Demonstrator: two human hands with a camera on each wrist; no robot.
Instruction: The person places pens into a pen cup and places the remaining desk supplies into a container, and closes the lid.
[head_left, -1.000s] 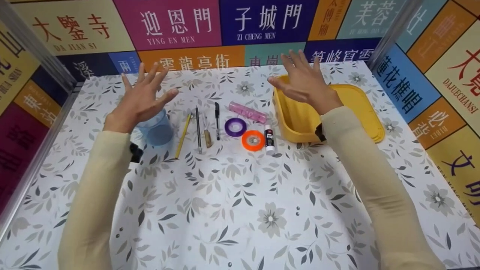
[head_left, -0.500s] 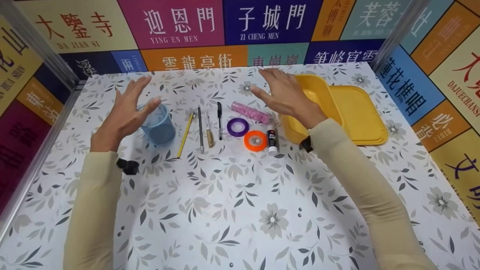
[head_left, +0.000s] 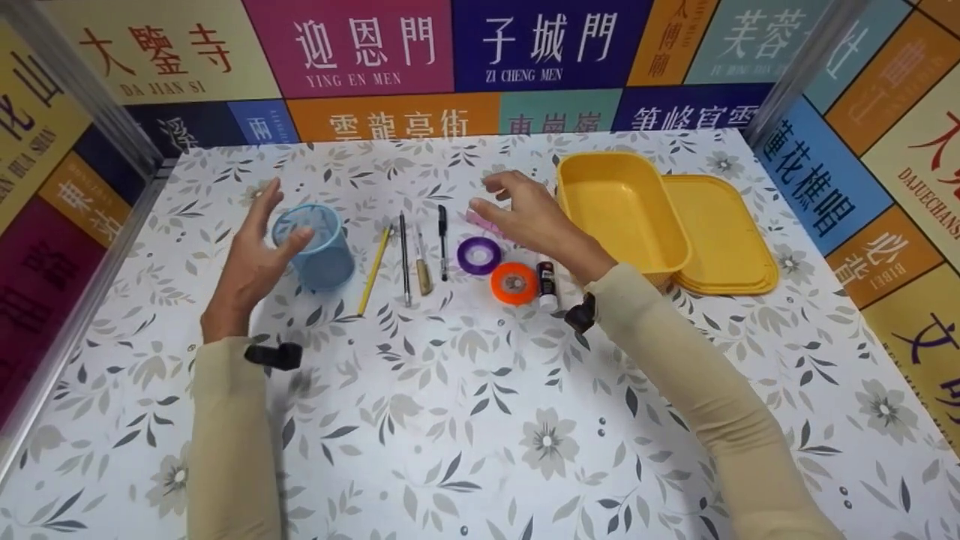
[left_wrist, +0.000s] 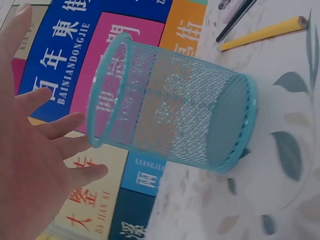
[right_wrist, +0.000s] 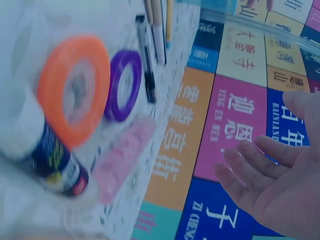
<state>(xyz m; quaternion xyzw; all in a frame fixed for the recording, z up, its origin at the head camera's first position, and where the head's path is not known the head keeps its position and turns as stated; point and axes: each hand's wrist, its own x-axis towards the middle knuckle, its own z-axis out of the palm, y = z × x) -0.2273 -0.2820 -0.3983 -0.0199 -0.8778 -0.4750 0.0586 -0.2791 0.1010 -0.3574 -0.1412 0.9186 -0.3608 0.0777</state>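
Note:
My left hand (head_left: 251, 259) is held open just left of a blue mesh pen holder (head_left: 326, 259), fingers and thumb spread near its rim; in the left wrist view the holder (left_wrist: 175, 105) stands close to the fingertips. My right hand (head_left: 532, 214) hovers with relaxed fingers over a pink tube-like item (head_left: 484, 223), partly hidden by it. Near that hand lie a purple tape roll (head_left: 479, 256), an orange tape roll (head_left: 514, 283) and a glue stick (head_left: 547, 285). Neither hand holds anything.
A yellow pencil (head_left: 375, 271), a dark pencil-like stick (head_left: 405, 259), a wooden-handled tool (head_left: 424, 276) and a black pen (head_left: 443, 244) lie in a row. At the right, a yellow box (head_left: 622, 217) sits beside its yellow lid (head_left: 735, 240). Printed panels (head_left: 375, 45) wall the table.
Both hands have come lower and back toward the person. The right hand has moved left, away from over the yellow box, and its fingers have relaxed. The objects stay in place.

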